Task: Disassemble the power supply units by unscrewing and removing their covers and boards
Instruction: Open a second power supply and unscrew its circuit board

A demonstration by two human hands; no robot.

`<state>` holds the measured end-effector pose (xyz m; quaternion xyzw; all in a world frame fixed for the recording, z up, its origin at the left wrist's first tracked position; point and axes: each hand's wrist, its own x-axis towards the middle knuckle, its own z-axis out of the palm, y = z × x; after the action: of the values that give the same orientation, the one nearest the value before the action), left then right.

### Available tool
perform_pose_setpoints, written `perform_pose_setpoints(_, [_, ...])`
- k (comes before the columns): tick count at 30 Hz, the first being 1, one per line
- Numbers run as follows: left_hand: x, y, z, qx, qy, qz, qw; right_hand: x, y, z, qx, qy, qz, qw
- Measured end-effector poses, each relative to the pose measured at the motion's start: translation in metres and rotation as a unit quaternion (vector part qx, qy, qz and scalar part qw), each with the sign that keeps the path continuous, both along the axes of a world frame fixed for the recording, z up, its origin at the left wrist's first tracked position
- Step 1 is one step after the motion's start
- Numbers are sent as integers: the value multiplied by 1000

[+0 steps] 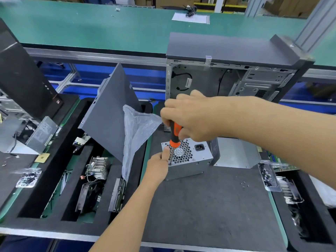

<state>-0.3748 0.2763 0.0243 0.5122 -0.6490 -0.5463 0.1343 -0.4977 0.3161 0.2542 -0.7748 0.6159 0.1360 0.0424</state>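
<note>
Power supply (189,160): a grey metal box with a honeycomb fan grille and a socket on its top face; it stands on the dark mat (209,206) near the mat's far edge, toward its left side.
Screwdriver (174,135): orange and black handle, held almost upright; its shaft comes down at the near left corner of the box's grille face.
Right hand (190,117): reaches in from the right, fingers wrapped round the top of the screwdriver handle.
Left hand (159,166): comes up from the near edge of the mat, lies against the left side of the box, fingers pinching the screwdriver shaft.
Computer case (227,77): open, stands behind the box at the far edge of the mat.
Metal cover (236,153): light grey, just right of the box.
Plastic bag (136,135): clear, left of the box.
Loose screws (244,184): a few lie on the mat near its right edge.
</note>
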Motion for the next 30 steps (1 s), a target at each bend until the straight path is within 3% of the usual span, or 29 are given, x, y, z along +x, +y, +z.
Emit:
perform_pose_setpoints(3, [0,0,2,-3,0,-3,1000,-3,6,1,9,5,-69,998])
perform_pose_setpoints(5, [0,0,2,-6,-3,-2,1000,1,10,3,-32,66,-131,989])
perform_pose_setpoints(8, [-1,-2,2,-3,-6,0,1000,9,11,4,-73,204,-60,974])
perform_pose_setpoints(13, [-1,-4,1,5,-8,-7,1000,9,8,1,-113,132,2,985])
perform_pose_setpoints(17, [-1,-3,3,5,1,-8,1000,8,3,3,-10,-57,-28,998])
perform_pose_setpoints(19, [-1,-4,4,9,-4,-7,1000,9,3,4,30,-98,-56,993])
perform_pose_setpoints(22, [0,-4,3,9,-11,-10,1000,9,8,4,25,-37,-126,991])
perform_pose_setpoints(24, [-1,-4,2,4,-11,-8,1000,10,11,7,-32,87,-158,983])
perform_pose_setpoints(26, [-1,-4,2,5,-17,-3,1000,12,11,6,-69,191,-108,973])
perform_pose_setpoints(30, [-1,-4,1,10,-16,-6,1000,8,9,2,-93,148,-87,981])
